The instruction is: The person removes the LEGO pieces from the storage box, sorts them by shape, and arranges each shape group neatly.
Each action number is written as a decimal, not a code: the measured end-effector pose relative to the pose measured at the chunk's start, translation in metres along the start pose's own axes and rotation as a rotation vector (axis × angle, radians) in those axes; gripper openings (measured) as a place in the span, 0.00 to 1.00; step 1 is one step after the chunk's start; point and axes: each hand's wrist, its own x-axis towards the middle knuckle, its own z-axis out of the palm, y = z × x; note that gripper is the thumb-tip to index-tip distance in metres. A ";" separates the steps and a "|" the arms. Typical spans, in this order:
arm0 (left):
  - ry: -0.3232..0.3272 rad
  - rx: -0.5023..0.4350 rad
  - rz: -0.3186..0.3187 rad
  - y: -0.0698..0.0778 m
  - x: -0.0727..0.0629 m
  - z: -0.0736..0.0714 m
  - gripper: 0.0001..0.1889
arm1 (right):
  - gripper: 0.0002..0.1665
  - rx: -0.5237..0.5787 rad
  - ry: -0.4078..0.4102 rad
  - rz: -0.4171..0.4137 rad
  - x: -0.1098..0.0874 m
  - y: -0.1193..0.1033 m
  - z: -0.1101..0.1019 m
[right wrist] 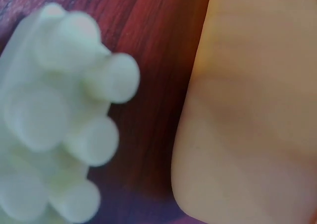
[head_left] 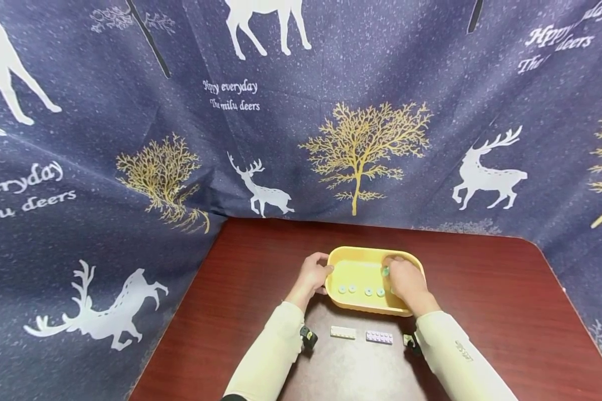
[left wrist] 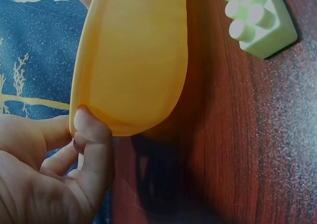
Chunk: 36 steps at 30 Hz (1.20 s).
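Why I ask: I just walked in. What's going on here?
A person's left hand holds a yellow tub at its left end on a dark red table. The right hand is inside the tub, seemingly pinching a small green piece. Several pale ring-shaped pieces lie on the tub's floor. Studded toy bricks sit on the table's near side.

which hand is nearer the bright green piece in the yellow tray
Right. The right hand is inside the yellow tray, right at the bright green piece; the left hand grips the tray's left end, farther off.
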 end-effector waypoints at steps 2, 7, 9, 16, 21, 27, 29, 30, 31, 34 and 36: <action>0.000 -0.005 -0.008 0.000 -0.001 0.001 0.19 | 0.12 -0.003 0.003 -0.010 -0.001 0.000 0.001; 0.011 -0.010 -0.005 0.002 -0.003 0.001 0.19 | 0.15 0.027 0.045 -0.039 -0.003 0.000 0.000; 0.017 -0.009 -0.006 0.004 -0.004 0.001 0.19 | 0.17 0.043 0.056 -0.053 -0.005 0.001 -0.001; 0.021 -0.022 -0.013 0.004 -0.006 0.002 0.18 | 0.17 0.084 0.061 -0.083 -0.009 0.003 -0.003; 0.021 -0.027 -0.007 0.005 -0.007 0.001 0.18 | 0.18 0.093 0.071 -0.092 -0.010 0.002 -0.006; 0.021 -0.037 -0.001 0.003 -0.008 0.001 0.18 | 0.17 0.121 0.077 -0.077 -0.015 0.002 -0.013; 0.018 -0.038 0.000 0.003 -0.008 0.001 0.18 | 0.16 0.126 0.071 -0.062 -0.016 0.003 -0.014; 0.016 -0.040 -0.001 0.003 -0.008 0.001 0.18 | 0.16 0.124 0.069 -0.059 -0.017 0.003 -0.015; 0.013 -0.040 0.000 0.003 -0.008 0.001 0.18 | 0.16 0.122 0.067 -0.055 -0.018 0.003 -0.016; 0.009 -0.048 -0.010 0.003 -0.007 0.001 0.18 | 0.16 0.127 0.064 -0.049 -0.022 0.002 -0.020; 0.007 -0.052 -0.019 0.002 -0.006 0.001 0.18 | 0.16 0.134 0.067 -0.054 -0.024 0.001 -0.023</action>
